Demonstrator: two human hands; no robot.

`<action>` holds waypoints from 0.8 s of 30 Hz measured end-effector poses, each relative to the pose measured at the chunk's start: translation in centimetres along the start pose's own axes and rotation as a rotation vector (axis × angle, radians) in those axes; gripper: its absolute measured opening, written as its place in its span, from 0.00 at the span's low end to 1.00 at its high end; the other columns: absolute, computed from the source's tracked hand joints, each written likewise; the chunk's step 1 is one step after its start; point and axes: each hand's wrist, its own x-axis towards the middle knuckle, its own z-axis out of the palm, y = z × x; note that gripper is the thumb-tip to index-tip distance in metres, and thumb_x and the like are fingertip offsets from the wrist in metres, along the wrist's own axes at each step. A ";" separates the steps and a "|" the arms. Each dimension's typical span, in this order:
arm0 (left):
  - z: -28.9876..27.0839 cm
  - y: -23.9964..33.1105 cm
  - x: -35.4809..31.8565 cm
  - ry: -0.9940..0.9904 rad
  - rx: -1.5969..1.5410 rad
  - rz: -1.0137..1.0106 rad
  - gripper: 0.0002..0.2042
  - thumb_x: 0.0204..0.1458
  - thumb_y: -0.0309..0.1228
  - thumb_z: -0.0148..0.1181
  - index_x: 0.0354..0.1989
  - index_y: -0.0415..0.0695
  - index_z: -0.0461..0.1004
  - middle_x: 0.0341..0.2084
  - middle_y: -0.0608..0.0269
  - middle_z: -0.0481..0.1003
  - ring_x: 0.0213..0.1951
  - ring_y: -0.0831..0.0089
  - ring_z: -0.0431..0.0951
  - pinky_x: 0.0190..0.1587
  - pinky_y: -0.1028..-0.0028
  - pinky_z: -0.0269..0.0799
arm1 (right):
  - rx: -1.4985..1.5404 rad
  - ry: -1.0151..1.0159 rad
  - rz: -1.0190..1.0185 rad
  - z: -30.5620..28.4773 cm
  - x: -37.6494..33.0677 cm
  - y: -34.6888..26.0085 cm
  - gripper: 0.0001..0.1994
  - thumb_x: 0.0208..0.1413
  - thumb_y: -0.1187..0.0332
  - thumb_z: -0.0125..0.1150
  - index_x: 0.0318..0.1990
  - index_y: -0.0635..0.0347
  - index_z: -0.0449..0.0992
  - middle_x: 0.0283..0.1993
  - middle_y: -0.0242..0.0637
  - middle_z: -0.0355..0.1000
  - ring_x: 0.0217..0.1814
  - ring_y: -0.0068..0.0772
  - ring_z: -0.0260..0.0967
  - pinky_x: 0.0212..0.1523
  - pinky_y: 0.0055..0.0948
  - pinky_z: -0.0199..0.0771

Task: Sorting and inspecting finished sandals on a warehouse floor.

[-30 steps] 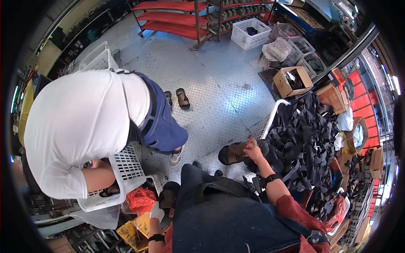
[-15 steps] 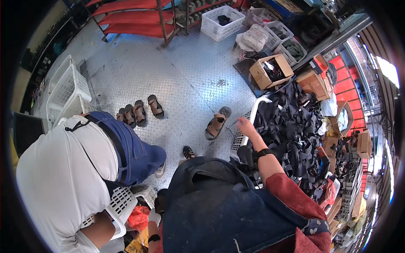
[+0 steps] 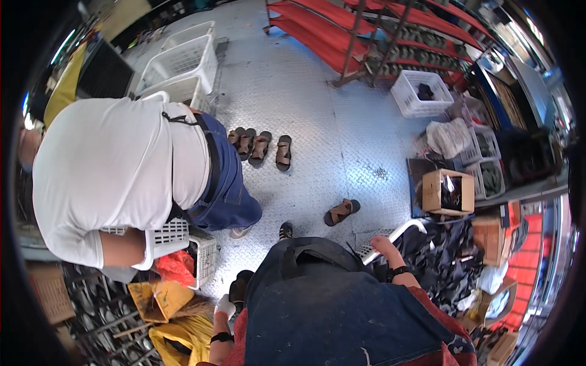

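My right hand (image 3: 383, 245) is above the near end of a white plastic basket (image 3: 414, 226) heaped with black straps (image 3: 436, 256). Its fingers are loosely bent and apart, with nothing visible in them. Low on the left, my left hand (image 3: 224, 307), in a white glove, is closed at a dark shoe (image 3: 240, 285) whose details are too dim to make out. On the metal floor ahead lies a single brown sandal (image 3: 342, 211). Farther left, several brown sandals (image 3: 260, 149) stand in a row.
A person (image 3: 122, 177) in a white top bends over a white basket (image 3: 168, 238) at my left. Red-shelved racks (image 3: 323, 36) stand at the back. Cardboard boxes (image 3: 430, 192) and white crates (image 3: 421, 94) line the right. Yellow sacking (image 3: 183, 335) lies lower left.
The view has swung to the right and tilted, so the floor sandals and baskets sit elsewhere in the picture. My right hand has drawn in closer to my body, its fingers less stretched.
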 end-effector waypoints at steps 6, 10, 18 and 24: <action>3.5 1.9 -3.1 -0.088 -0.129 -0.090 0.14 0.45 0.35 0.54 0.37 0.38 0.71 0.36 0.38 0.74 0.45 0.45 0.72 0.44 0.59 0.67 | 0.152 -0.102 -0.100 -4.4 6.9 -15.0 0.13 0.53 0.66 0.53 0.44 0.61 0.74 0.31 0.34 0.73 0.30 0.22 0.69 0.27 0.21 0.69; 5.4 2.3 -0.3 -0.145 -0.203 -0.157 0.12 0.45 0.29 0.50 0.38 0.38 0.71 0.37 0.40 0.74 0.46 0.47 0.72 0.44 0.60 0.67 | 0.064 -0.238 -0.211 -4.3 12.2 -26.1 0.13 0.54 0.66 0.53 0.44 0.61 0.74 0.33 0.34 0.73 0.32 0.23 0.70 0.30 0.22 0.70; 5.3 6.7 7.4 -0.199 -0.367 -0.271 0.11 0.47 0.28 0.50 0.38 0.38 0.72 0.37 0.44 0.75 0.46 0.51 0.73 0.43 0.60 0.67 | -0.250 -0.295 -0.387 -6.4 21.7 -36.6 0.12 0.53 0.66 0.52 0.41 0.63 0.74 0.32 0.39 0.74 0.33 0.29 0.72 0.37 0.29 0.71; 3.5 10.4 13.4 -0.190 -0.466 -0.270 0.21 0.48 0.45 0.55 0.40 0.38 0.74 0.38 0.46 0.76 0.43 0.55 0.76 0.37 0.62 0.68 | -0.268 -0.204 -0.143 -12.8 27.7 -36.9 0.11 0.50 0.65 0.53 0.36 0.61 0.76 0.29 0.38 0.74 0.27 0.27 0.72 0.30 0.29 0.72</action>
